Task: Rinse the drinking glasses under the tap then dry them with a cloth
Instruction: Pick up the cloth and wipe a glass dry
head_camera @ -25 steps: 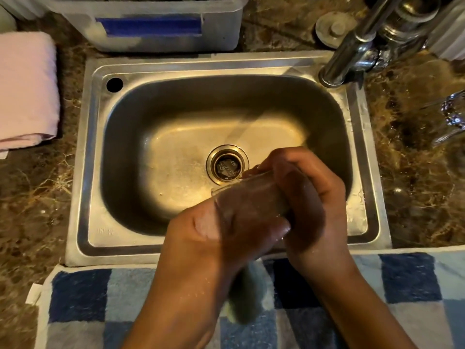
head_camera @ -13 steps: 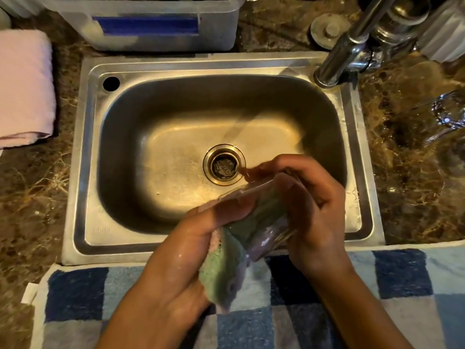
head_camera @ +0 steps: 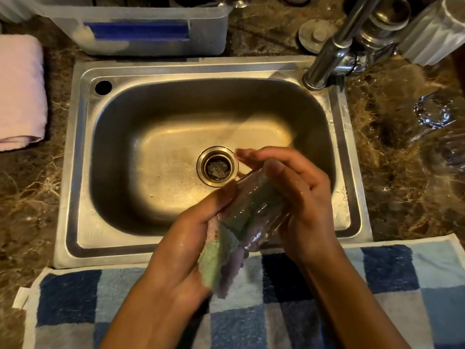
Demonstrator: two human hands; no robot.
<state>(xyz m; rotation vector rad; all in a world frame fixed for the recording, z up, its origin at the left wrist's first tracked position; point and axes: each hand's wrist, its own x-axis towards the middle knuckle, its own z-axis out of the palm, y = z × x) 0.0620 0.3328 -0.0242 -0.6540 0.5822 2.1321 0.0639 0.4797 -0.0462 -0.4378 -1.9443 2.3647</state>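
A clear drinking glass (head_camera: 261,210) lies tilted over the front of the steel sink (head_camera: 75,172), its mouth toward me. My right hand (head_camera: 302,197) grips it from the right, fingers curled over its base end. My left hand (head_camera: 186,248) holds a green and purple cloth (head_camera: 221,263); part of the cloth is stuffed inside the glass, and the thumb rests on the glass's side. The tap (head_camera: 329,56) stands at the sink's back right corner, and no water is seen running from it.
More clear glasses (head_camera: 432,117) lie on the brown stone counter to the right. A checked blue towel (head_camera: 377,285) covers the front edge. A folded pink towel (head_camera: 20,91) sits at left, a plastic tub (head_camera: 141,28) behind the sink, and a metal plug (head_camera: 317,35) beside the tap.
The cloth has come into view from behind my left hand and now shows pushed into the glass. My hands have turned the glass slightly, and my left thumb has shifted along its side.
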